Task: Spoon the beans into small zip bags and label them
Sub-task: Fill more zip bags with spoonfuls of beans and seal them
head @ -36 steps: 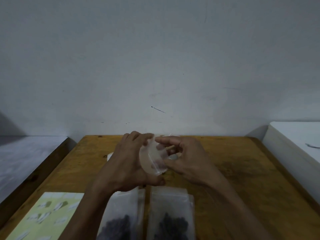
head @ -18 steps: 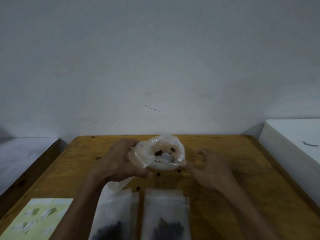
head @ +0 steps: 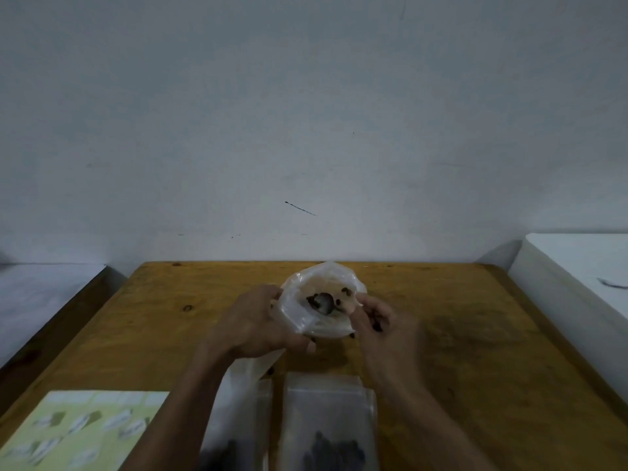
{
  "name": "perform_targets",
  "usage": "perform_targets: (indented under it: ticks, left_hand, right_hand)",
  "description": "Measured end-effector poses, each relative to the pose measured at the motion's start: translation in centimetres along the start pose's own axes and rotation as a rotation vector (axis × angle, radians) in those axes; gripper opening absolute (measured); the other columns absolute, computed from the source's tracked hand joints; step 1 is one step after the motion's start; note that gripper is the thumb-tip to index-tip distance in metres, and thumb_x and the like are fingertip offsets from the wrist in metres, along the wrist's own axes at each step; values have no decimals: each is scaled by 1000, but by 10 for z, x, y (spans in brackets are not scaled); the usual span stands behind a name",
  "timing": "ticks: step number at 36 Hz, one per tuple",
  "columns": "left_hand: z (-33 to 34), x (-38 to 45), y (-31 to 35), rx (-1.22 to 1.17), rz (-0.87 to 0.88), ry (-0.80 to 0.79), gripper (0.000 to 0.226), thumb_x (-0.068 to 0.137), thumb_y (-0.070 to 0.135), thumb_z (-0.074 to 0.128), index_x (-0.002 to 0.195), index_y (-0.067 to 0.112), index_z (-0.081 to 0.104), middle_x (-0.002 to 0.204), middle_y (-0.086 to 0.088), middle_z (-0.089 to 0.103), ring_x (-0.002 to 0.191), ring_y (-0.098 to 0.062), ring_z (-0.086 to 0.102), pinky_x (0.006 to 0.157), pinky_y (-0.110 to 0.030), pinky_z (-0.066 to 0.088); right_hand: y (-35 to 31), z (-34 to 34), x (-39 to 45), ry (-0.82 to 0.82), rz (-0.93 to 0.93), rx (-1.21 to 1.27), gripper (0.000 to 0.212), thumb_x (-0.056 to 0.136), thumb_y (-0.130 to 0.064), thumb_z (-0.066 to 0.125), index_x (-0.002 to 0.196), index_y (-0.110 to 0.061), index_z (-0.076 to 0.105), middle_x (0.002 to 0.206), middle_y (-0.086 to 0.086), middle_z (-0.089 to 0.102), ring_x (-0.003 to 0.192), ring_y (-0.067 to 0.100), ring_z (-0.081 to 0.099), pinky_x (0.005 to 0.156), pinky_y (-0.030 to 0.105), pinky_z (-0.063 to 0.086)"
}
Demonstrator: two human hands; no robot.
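Note:
An open clear plastic bag (head: 326,278) with a few dark beans (head: 346,291) stands at the middle of the wooden table (head: 492,334). A metal spoon (head: 324,302) lies inside it, its bowl among the beans. My left hand (head: 255,322) grips an empty small zip bag (head: 294,314) against that bag's left side. My right hand (head: 377,322), blurred, curls its fingers at the spoon's handle on the bag's right rim. Two small zip bags with beans lie at the front, one on the left (head: 238,423) and one on the right (head: 326,419).
A pale green sheet of labels (head: 85,430) lies at the front left corner. Loose beans (head: 351,334) are scattered on the table near the big bag. A white surface (head: 577,273) borders the table on the right, a grey ledge (head: 44,294) on the left.
My hands parted and uncovered the open bean bag with the spoon. My right hand then came back to the bag's right rim and closed at the spoon's handle.

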State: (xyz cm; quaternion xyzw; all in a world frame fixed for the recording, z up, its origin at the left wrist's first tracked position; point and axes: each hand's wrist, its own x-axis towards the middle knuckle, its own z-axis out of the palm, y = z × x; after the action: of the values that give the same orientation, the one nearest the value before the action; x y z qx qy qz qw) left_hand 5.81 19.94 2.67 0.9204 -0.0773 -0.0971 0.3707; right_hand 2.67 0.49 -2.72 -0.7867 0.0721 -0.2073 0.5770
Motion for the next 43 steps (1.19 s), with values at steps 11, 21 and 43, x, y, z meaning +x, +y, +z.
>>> perform_targets:
  ticks: [11, 21, 43]
  left_hand:
    - [4, -5, -13, -11, -13, 74, 74, 50, 44, 93, 113, 29, 58, 100, 9, 62, 87, -8, 61, 67, -24, 54]
    - [8, -12, -8, 55, 4, 149, 86, 47, 49, 93, 119, 29, 51, 111, 11, 53, 93, -7, 54, 62, -17, 44]
    - [10, -16, -17, 40, -8, 147, 90, 48, 51, 92, 123, 27, 49, 113, 13, 50, 96, -6, 52, 66, -20, 45]
  right_hand:
    - [6, 1, -12, -24, -713, -365, 24, 98, -16, 59, 117, -7, 70, 103, 3, 63, 91, 3, 57, 80, 4, 43]
    - [22, 6, -26, -120, -760, -539, 26, 97, -12, 51, 116, -8, 69, 106, 7, 63, 91, 17, 63, 79, 19, 53]
    - [11, -5, -19, 136, -422, -94, 25, 90, -11, 70, 112, -23, 70, 98, -13, 68, 90, -3, 65, 70, 9, 53]
